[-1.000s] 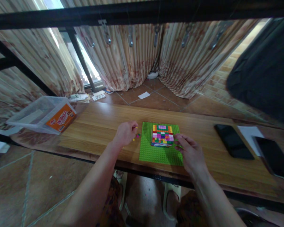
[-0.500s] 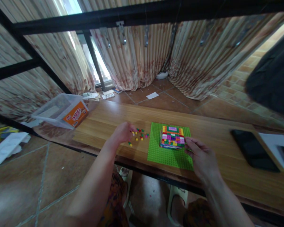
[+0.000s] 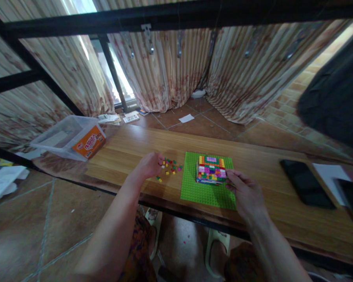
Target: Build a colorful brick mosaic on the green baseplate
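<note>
A small block building of many-coloured toy bricks stands on a green baseplate. At its right side is my right hand, thumb and forefinger pinched close together against the building's edge; whatever lies between them is too small to make out. My left hand rests low over the table, left of the baseplate. Its fingers are curled together at the edge of a scatter of loose toy bricks in yellow, red, green and pink. The back of that hand hides what its fingertips hold, if anything.
On the wooden table, a clear plastic bin with an orange label stands at the far left. A black phone-like slab and white paper lie at the right. A dark metal bar crosses overhead.
The whole view has shifted slightly, moving the table and its contents left in the picture. My left fingertips have drawn in a little beside the loose bricks. My right hand stays at the building.
</note>
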Motion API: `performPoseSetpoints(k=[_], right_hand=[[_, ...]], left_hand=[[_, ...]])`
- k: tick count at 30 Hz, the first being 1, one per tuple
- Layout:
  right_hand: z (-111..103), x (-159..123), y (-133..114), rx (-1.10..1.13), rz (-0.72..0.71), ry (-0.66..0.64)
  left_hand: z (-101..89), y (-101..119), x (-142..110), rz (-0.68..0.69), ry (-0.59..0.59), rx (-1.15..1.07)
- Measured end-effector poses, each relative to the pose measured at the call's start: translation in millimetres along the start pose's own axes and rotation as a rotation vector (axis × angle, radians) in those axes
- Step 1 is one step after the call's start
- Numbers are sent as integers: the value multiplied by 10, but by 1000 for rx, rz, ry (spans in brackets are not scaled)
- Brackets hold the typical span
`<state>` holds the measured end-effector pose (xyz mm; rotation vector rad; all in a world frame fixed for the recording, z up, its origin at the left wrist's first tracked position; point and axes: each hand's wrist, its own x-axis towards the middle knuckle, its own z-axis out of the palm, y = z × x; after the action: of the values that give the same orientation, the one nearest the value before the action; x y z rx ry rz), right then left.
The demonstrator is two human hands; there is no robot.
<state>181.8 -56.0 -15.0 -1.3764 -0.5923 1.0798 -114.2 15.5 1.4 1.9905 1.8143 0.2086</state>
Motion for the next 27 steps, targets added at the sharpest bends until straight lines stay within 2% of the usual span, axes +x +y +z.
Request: performPoseSetpoints(k=[12,22,27], right_hand=[[12,-2,-10,1,-16,-13],[-8,5,9,-11,-38,-21],[-22,11,15,-22,-37,-33]], left_hand=[[-33,123,-27,-12,-24,126],[0,27,-9,-2,4,64],[-60,-33,-16,-1,34,8]])
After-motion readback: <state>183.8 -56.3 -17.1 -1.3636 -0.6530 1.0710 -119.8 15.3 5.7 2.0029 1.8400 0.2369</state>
